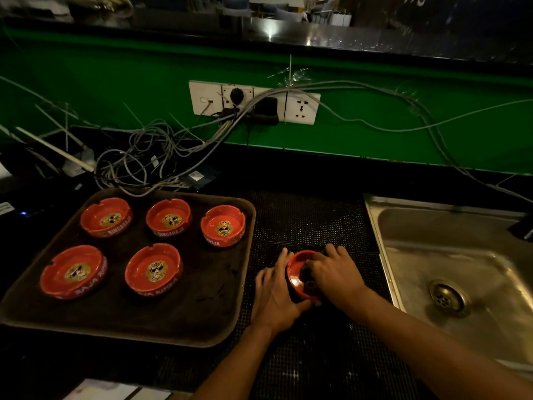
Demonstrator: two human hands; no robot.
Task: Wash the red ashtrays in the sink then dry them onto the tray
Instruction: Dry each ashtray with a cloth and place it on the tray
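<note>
A red ashtray (294, 275) stands on the black rubber mat (311, 220) between tray and sink. My left hand (274, 293) grips its left wall. My right hand (334, 272) presses a dark cloth (307, 280) into its bowl, so most of the inside is hidden. Several more red ashtrays with gold emblems sit upright on the brown tray (184, 321), one of them (223, 226) at its back right corner. The steel sink (461, 255) lies to the right, with its drain (447, 297) showing.
A tangle of grey cables (150, 160) lies behind the tray, running up to a wall socket panel (253, 102) on the green wall. A dark object (522, 226) rests on the sink's far right rim. Papers (115, 391) sit at the counter's near edge.
</note>
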